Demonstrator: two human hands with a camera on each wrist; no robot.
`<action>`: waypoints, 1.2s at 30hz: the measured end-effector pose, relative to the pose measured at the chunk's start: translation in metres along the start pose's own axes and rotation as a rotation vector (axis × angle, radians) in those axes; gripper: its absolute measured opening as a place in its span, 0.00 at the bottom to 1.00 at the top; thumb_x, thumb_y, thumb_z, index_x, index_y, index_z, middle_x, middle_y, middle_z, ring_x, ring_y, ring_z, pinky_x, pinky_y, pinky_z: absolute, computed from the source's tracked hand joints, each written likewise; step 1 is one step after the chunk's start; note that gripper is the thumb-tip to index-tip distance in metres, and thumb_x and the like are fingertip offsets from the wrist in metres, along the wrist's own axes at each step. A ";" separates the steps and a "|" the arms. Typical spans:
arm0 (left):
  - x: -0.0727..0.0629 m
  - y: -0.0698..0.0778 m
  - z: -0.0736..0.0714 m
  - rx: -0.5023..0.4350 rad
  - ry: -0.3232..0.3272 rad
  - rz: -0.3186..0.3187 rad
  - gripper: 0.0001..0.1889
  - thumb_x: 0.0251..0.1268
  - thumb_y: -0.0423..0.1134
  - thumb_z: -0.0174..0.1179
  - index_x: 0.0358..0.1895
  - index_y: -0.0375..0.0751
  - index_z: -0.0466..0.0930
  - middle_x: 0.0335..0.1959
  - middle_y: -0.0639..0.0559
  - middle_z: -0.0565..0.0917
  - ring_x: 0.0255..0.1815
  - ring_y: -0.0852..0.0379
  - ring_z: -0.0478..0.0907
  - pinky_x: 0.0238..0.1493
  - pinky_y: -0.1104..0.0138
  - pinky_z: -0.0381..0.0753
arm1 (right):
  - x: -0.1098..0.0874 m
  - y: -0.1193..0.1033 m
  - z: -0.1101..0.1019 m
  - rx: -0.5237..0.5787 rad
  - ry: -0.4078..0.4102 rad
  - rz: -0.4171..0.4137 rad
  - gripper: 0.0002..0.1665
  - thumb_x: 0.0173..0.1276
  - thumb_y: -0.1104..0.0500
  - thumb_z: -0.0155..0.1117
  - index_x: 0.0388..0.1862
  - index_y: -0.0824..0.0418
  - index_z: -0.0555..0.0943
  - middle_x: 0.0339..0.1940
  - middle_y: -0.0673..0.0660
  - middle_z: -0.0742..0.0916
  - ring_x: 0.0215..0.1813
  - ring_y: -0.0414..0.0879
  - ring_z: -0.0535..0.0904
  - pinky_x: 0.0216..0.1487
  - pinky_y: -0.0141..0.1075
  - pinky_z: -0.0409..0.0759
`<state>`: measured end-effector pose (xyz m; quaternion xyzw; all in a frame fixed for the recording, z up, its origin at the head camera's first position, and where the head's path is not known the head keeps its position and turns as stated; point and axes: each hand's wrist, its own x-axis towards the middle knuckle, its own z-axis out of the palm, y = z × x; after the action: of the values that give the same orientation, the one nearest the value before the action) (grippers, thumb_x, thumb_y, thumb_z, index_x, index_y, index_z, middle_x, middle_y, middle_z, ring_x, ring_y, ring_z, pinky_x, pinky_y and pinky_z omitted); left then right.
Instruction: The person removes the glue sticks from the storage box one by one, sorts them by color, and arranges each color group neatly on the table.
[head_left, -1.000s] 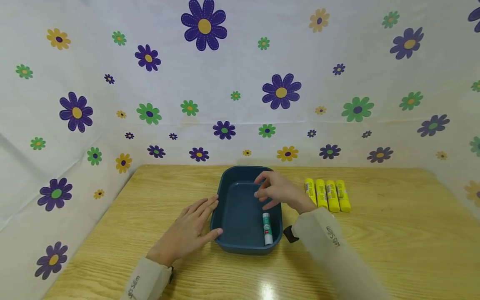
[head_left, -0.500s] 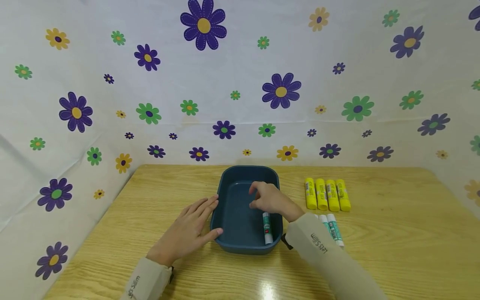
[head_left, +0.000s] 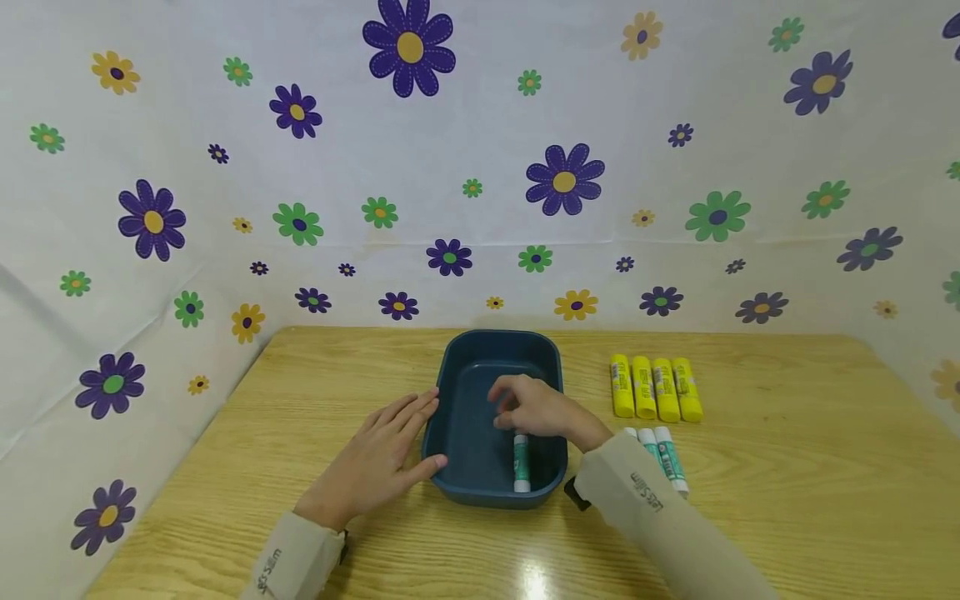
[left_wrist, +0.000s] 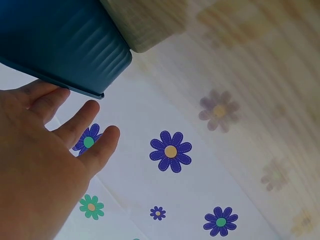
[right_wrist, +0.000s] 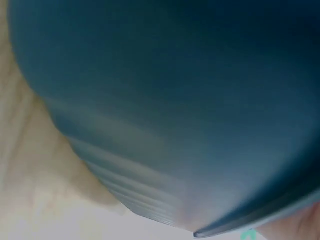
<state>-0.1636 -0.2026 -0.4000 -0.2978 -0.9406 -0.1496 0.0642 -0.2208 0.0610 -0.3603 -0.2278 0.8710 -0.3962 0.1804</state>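
A dark blue rectangular bin [head_left: 468, 483] stands on the wooden table in the head view. My left hand [head_left: 378, 467] lies along its left side, fingers extended at the rim and thumb at the near left corner. The left wrist view shows the left fingers [left_wrist: 82, 122] spread beside the bin's rim [left_wrist: 80, 90]. My right hand [head_left: 536, 406] reaches over the right wall into the bin, fingers loosely bent, a gap showing between index finger and thumb. A green and white glue stick [head_left: 522, 465] lies right below that hand, its far end at the hand's edge. The bin wall [right_wrist: 150, 125] hides most of the right hand in its wrist view.
Several yellow glue sticks [head_left: 654, 389] lie in a row right of the bin. Nearer, green and white glue sticks [head_left: 670, 460] lie partly hidden by the right sleeve [head_left: 637, 492]. A white flower-printed sheet [head_left: 465, 225] closes off the back and left side.
My right hand has lowered into the bin and moved left. The glue stick inside has rolled leftward and lies straighter. My left hand stays in place.
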 end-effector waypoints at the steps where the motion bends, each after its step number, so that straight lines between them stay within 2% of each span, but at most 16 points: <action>1: 0.000 0.000 0.000 0.001 -0.001 0.000 0.41 0.75 0.62 0.53 0.78 0.34 0.61 0.81 0.46 0.58 0.78 0.38 0.56 0.73 0.40 0.58 | 0.000 0.001 0.001 0.004 0.010 -0.016 0.16 0.69 0.69 0.65 0.54 0.72 0.78 0.43 0.62 0.85 0.39 0.51 0.83 0.42 0.40 0.84; 3: 0.000 0.000 0.000 0.003 0.000 -0.001 0.41 0.75 0.62 0.53 0.78 0.34 0.61 0.80 0.46 0.58 0.78 0.38 0.57 0.73 0.40 0.58 | 0.000 0.002 0.002 -0.010 0.037 -0.040 0.15 0.68 0.70 0.65 0.53 0.72 0.79 0.43 0.62 0.85 0.41 0.52 0.83 0.44 0.41 0.84; 5: 0.000 0.000 0.000 0.000 0.004 -0.001 0.41 0.74 0.61 0.53 0.77 0.33 0.61 0.80 0.45 0.59 0.78 0.38 0.57 0.72 0.39 0.59 | 0.000 0.003 0.003 -0.073 0.063 -0.049 0.14 0.68 0.71 0.65 0.51 0.71 0.79 0.41 0.61 0.85 0.41 0.51 0.82 0.44 0.42 0.83; 7: 0.001 0.001 0.001 -0.003 0.006 0.005 0.41 0.74 0.61 0.53 0.77 0.33 0.61 0.80 0.46 0.59 0.78 0.38 0.57 0.72 0.39 0.59 | 0.000 0.002 0.005 -0.140 0.062 -0.030 0.13 0.67 0.71 0.64 0.50 0.71 0.80 0.39 0.60 0.85 0.39 0.49 0.80 0.41 0.40 0.82; 9: 0.001 0.001 0.001 -0.007 0.006 0.011 0.41 0.75 0.61 0.53 0.77 0.34 0.61 0.80 0.45 0.59 0.78 0.37 0.57 0.72 0.39 0.59 | -0.001 0.001 0.007 -0.163 0.035 0.009 0.13 0.68 0.71 0.63 0.51 0.71 0.79 0.37 0.60 0.84 0.34 0.48 0.80 0.37 0.39 0.82; 14: 0.003 0.001 0.000 -0.004 -0.001 0.017 0.41 0.75 0.62 0.53 0.78 0.34 0.60 0.81 0.46 0.58 0.78 0.38 0.57 0.72 0.40 0.59 | -0.001 -0.001 0.010 -0.105 -0.014 0.098 0.12 0.69 0.72 0.63 0.51 0.71 0.80 0.35 0.59 0.83 0.27 0.48 0.83 0.31 0.38 0.85; 20: 0.003 0.001 -0.001 0.004 -0.009 0.010 0.41 0.75 0.62 0.53 0.78 0.34 0.61 0.81 0.45 0.58 0.78 0.38 0.57 0.73 0.40 0.58 | 0.001 0.001 0.016 -0.035 -0.051 0.083 0.06 0.66 0.73 0.63 0.40 0.73 0.85 0.34 0.58 0.86 0.32 0.47 0.85 0.37 0.38 0.86; 27: 0.001 0.000 0.000 0.000 -0.009 0.009 0.41 0.75 0.62 0.53 0.78 0.34 0.60 0.81 0.46 0.58 0.78 0.38 0.57 0.72 0.39 0.59 | 0.001 0.003 0.025 0.182 -0.172 0.064 0.07 0.64 0.74 0.65 0.40 0.71 0.84 0.32 0.57 0.85 0.32 0.44 0.82 0.34 0.39 0.87; 29: 0.001 -0.001 0.001 -0.003 -0.007 0.009 0.41 0.75 0.62 0.53 0.78 0.34 0.60 0.81 0.46 0.58 0.78 0.38 0.57 0.72 0.39 0.59 | 0.000 0.003 0.026 0.209 -0.217 0.064 0.09 0.61 0.75 0.66 0.40 0.69 0.83 0.33 0.58 0.84 0.31 0.45 0.82 0.32 0.40 0.87; 32: 0.001 -0.001 0.001 -0.003 -0.007 0.008 0.41 0.75 0.62 0.53 0.78 0.34 0.60 0.81 0.46 0.57 0.78 0.38 0.57 0.72 0.39 0.59 | -0.001 0.001 0.026 0.178 -0.284 0.058 0.15 0.58 0.78 0.66 0.42 0.66 0.82 0.34 0.58 0.83 0.31 0.45 0.81 0.31 0.39 0.86; 36: 0.001 -0.001 0.000 0.003 -0.011 0.008 0.41 0.75 0.62 0.52 0.78 0.35 0.60 0.81 0.47 0.56 0.78 0.38 0.56 0.72 0.39 0.59 | -0.002 -0.002 0.025 0.032 -0.373 0.026 0.22 0.57 0.81 0.65 0.47 0.62 0.84 0.35 0.55 0.83 0.31 0.45 0.80 0.29 0.36 0.82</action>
<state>-0.1647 -0.2030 -0.4002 -0.3021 -0.9401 -0.1462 0.0600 -0.2064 0.0451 -0.3744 -0.2830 0.8189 -0.3584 0.3475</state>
